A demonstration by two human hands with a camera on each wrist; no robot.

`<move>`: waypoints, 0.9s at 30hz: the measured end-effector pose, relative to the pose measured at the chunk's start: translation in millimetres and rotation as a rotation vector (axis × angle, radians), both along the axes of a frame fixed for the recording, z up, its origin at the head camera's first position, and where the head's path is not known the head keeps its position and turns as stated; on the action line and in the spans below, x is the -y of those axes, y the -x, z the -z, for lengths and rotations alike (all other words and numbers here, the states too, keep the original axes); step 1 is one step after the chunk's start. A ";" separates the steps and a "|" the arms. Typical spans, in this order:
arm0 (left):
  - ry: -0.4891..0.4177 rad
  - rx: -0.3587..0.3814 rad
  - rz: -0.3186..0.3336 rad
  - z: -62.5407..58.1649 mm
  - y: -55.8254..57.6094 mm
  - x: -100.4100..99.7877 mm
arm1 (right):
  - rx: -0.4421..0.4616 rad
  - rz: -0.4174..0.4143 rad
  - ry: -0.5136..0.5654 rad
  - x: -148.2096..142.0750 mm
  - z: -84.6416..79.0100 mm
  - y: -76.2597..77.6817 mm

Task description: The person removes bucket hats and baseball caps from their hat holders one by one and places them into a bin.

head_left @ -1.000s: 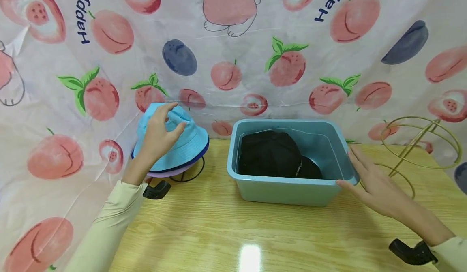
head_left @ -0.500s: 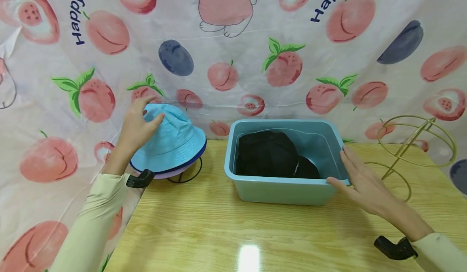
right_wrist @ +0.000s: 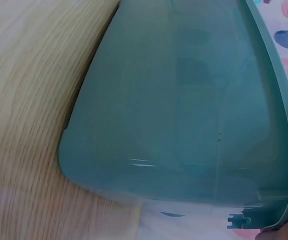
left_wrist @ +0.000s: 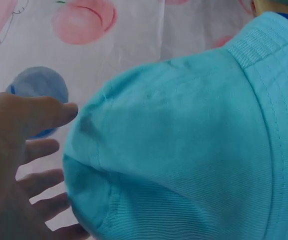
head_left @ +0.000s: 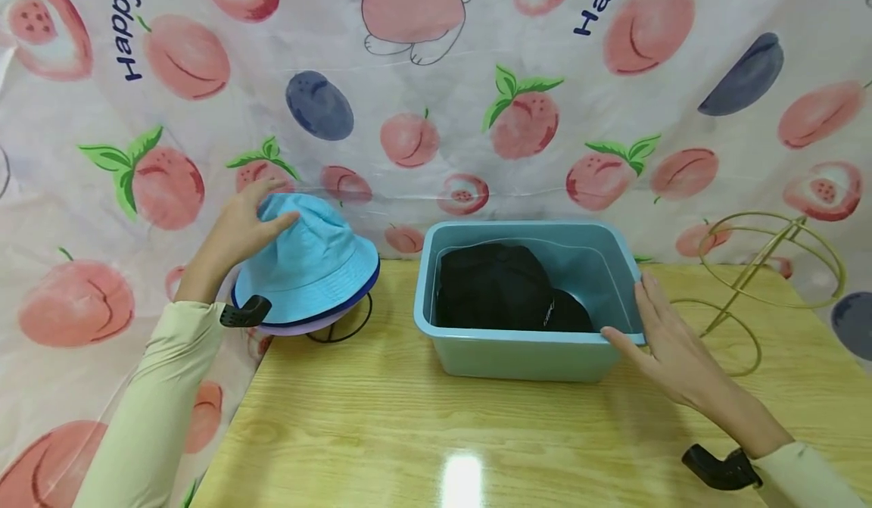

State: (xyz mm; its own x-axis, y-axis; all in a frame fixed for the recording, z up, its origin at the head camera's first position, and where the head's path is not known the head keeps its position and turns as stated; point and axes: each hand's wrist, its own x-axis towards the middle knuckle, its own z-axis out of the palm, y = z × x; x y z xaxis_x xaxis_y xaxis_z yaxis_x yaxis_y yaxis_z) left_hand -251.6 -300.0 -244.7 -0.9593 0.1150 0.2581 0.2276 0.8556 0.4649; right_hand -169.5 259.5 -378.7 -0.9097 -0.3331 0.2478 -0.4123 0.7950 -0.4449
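A light blue bucket hat (head_left: 313,273) tops a stack on the left, over a navy hat (head_left: 361,290) and a lilac hat (head_left: 300,328). My left hand (head_left: 235,228) is at its crown, thumb and fingers spread apart; in the left wrist view the fingertips are right at the edge of the crown. A blue-green plastic bin (head_left: 518,355) stands mid-table with a black cap (head_left: 493,288) inside. My right hand (head_left: 674,349) rests on its front right corner, fingers straight along the right rim and thumb at the front rim.
The hat stack sits on a black wire stand (head_left: 354,330), mostly hidden. Right of the bin stands a gold wire rack (head_left: 763,262). Behind the wooden table (head_left: 381,417) hangs a peach-print cloth (head_left: 436,84).
My left hand has moved left and slightly down, from in front of the blue hat to the left side of its crown. The right hand stays at the bin's corner; the view shifts slightly.
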 end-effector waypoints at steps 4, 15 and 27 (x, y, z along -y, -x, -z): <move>0.042 0.057 0.007 0.5 2.0 1.2 | 0.021 -0.001 0.023 0.1 -1.1 -0.7; 0.013 -0.031 -0.060 6.2 6.9 -3.8 | 0.127 0.011 0.065 -1.0 -6.1 0.3; -0.028 -0.244 -0.098 8.6 7.8 -16.0 | 0.156 0.016 0.086 -0.6 -6.9 -0.6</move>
